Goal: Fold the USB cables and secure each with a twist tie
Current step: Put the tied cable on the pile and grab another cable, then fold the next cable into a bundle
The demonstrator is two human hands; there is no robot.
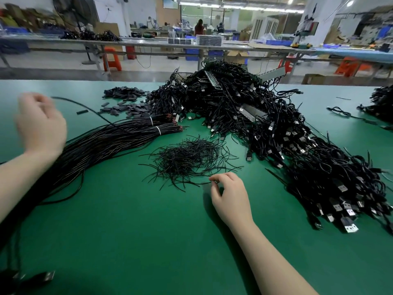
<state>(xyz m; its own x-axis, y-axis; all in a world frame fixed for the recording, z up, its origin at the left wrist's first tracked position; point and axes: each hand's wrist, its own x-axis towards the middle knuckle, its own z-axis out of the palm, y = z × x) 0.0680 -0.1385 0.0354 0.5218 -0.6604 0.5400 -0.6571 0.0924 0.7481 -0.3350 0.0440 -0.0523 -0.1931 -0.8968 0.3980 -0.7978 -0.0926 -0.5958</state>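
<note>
**Hands split between cable bundle and twist ties**

Cables first, far left: your left hand is up off the green table, blurred, with a single black cable arcing away from its fingers toward the bundle. The blur is too heavy to tell whether the fingers are clamped on that cable or just curled beside it. Under your left forearm runs the long bundle of straight cables, fanning from the near left edge up to two white ties near its far end, where the bare wire tips show. Down at the bottom left corner, a couple of USB plugs lie on the mat.

Behind the bundle sits a scatter of small dark flat pieces. Centre table, you've got the loose heap of black twist ties. Your right hand is at its near edge, thumb and forefinger pressed together on one twist tie, the other fingers curled in, palm hovering just above the mat.

Right of that rises the big tangled pile of USB cables, spilling down the right side with silver plugs pointing toward you. At the far right edge, another dark cable heap sits apart.
</note>
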